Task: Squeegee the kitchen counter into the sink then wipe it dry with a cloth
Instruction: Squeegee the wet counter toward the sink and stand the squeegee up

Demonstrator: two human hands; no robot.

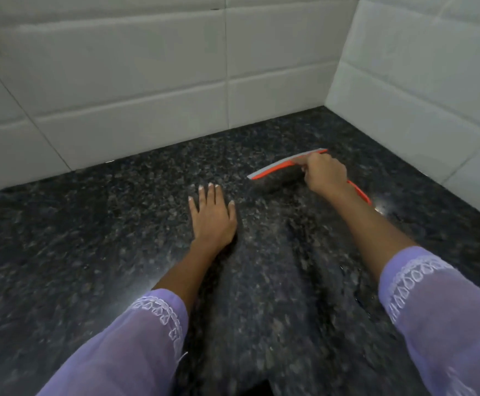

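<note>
An orange squeegee with a grey blade lies with its blade on the dark speckled granite counter, near the back right corner. My right hand grips it by the handle, whose orange end sticks out behind the wrist. My left hand rests flat on the counter with straight fingers, to the left of the squeegee and nearer to me. No sink and no cloth are in view.
White wall tiles run along the back of the counter, and a second tiled wall closes it on the right. A bright reflection shines on the counter beside the handle's end.
</note>
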